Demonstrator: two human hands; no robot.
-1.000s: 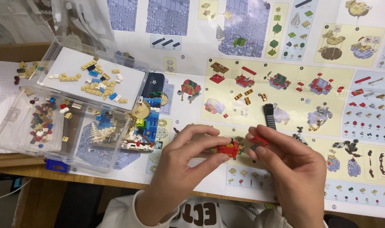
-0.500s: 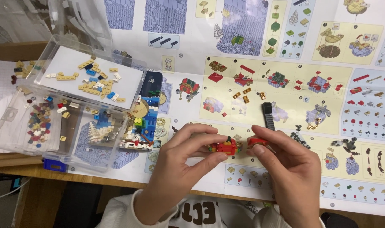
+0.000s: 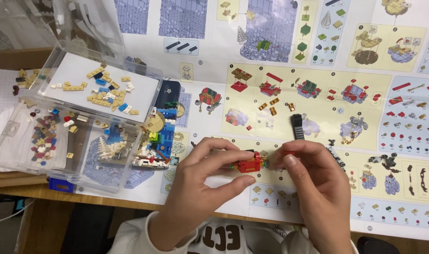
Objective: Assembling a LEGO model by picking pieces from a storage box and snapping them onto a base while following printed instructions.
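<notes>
The left hand (image 3: 202, 188) holds a small red brick assembly (image 3: 249, 164) just above the instruction sheet (image 3: 271, 61), its grip narrow: fingertips on top of the piece and the thumb pressed up from below. The assembly sits between the two hands, its long axis running roughly left to right across the sheet, one end pointing toward the right hand (image 3: 318, 193). That hand meets it at its right end, fingers curled close together; whether they pinch a separate small part there is too blurred to tell.

A black brick separator tool (image 3: 297, 126) lies on the sheet just beyond the right hand, its length running away from the person. Left of the assembly, a partly built blue and tan model (image 3: 153, 141) rests on the sheet's edge beside a clear plastic sorting tray (image 3: 16, 136) holding loose small pieces. A clear lid (image 3: 144, 94) with tan and blue bricks lies farther back from the tray. The wooden worktop (image 3: 45, 190) shows beneath.
</notes>
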